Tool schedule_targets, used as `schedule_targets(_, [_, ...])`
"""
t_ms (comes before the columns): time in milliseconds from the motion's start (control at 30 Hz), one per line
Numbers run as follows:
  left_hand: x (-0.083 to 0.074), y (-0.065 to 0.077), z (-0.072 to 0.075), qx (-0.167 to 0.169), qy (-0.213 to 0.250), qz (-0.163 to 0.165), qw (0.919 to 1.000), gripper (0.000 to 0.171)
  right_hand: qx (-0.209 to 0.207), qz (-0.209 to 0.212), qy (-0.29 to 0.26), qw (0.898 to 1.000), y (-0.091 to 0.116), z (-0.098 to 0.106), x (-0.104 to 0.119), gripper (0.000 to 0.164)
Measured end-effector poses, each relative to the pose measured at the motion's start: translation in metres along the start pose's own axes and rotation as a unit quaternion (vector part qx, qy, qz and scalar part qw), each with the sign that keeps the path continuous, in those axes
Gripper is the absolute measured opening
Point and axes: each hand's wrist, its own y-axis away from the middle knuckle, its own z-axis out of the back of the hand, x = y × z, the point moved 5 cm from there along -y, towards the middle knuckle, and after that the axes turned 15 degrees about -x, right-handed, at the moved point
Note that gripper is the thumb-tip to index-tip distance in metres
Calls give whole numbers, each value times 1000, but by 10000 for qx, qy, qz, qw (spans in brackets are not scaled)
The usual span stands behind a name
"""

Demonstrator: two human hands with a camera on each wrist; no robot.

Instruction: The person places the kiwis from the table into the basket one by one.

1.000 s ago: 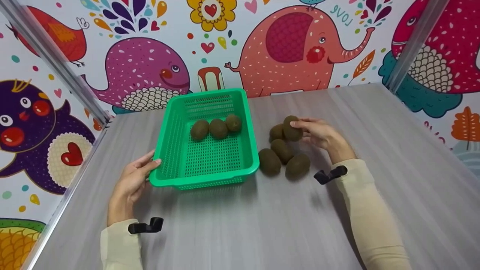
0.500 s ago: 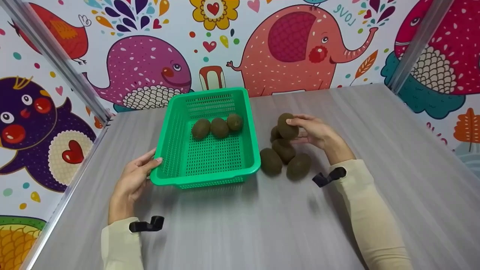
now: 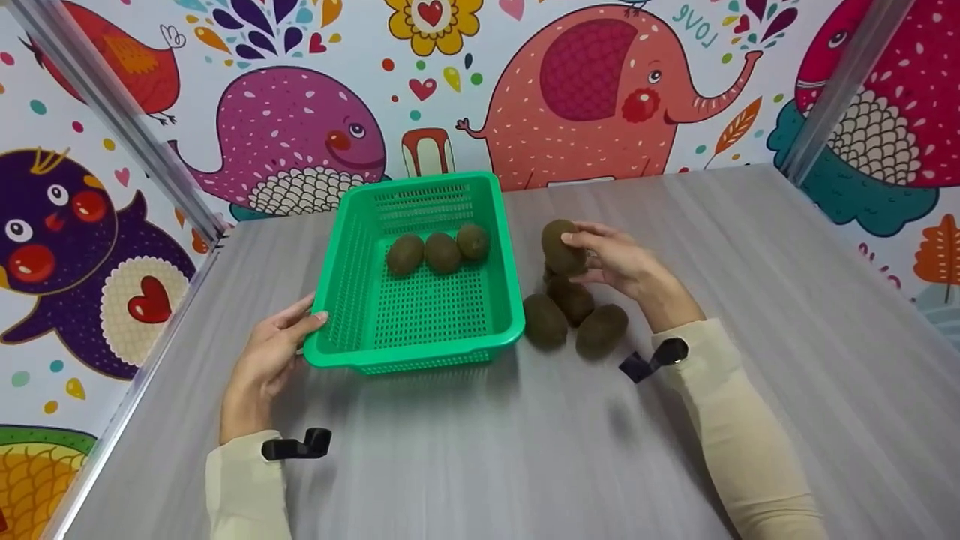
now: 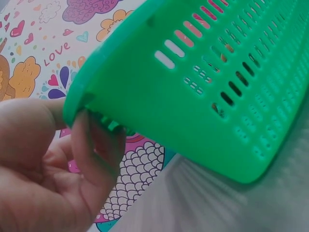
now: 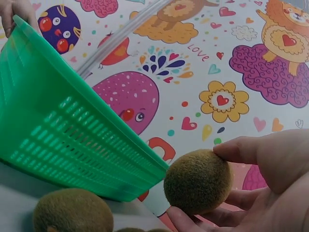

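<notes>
My right hand (image 3: 619, 262) grips a brown fuzzy kiwi (image 3: 562, 247) between thumb and fingers. In the right wrist view that same kiwi (image 5: 198, 181) shows beside the basket's outer wall. A green plastic basket (image 3: 420, 360) stands to the left, with three kiwis (image 3: 442, 253) in a row inside, toward its far end. At its near left corner my left hand (image 3: 270, 349) holds the rim, thumb on top; the left wrist view shows its fingers (image 4: 91, 145) curled under the edge. Several more kiwis (image 3: 545, 321) lie on the table right of the basket, one mostly hidden behind the held kiwi.
The grey wood-grain table (image 3: 465, 465) runs back to a wall (image 3: 450, 82) printed with cartoon animals. Metal posts (image 3: 120, 105) stand at the corners. Black camera mounts (image 3: 296, 448) sit on both wrists.
My right hand has carried its kiwi a little to the left, away from the other kiwis and closer to the basket. The left hand keeps its hold on the rim.
</notes>
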Motion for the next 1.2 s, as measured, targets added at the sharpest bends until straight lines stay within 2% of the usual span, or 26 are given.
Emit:
schedule_targets(167, [0, 0, -1, -29, 44, -26, 10000, 69, 156, 201, -73, 9997, 5, -11, 4, 66])
schedule_targets(533, [0, 1, 0, -38, -106, -154, 9998, 70, 70, 421, 111, 9990, 12, -30, 20, 58])
schedule_targets(933, [-1, 3, 0, -36, -179, -40, 9998, 69, 135, 459, 445, 9979, 10, -58, 42, 58])
schedule_targets(1200, [-4, 5, 2, 129, -23, -40, 9999, 64, 315, 457, 504, 9972, 14, -78, 51, 54])
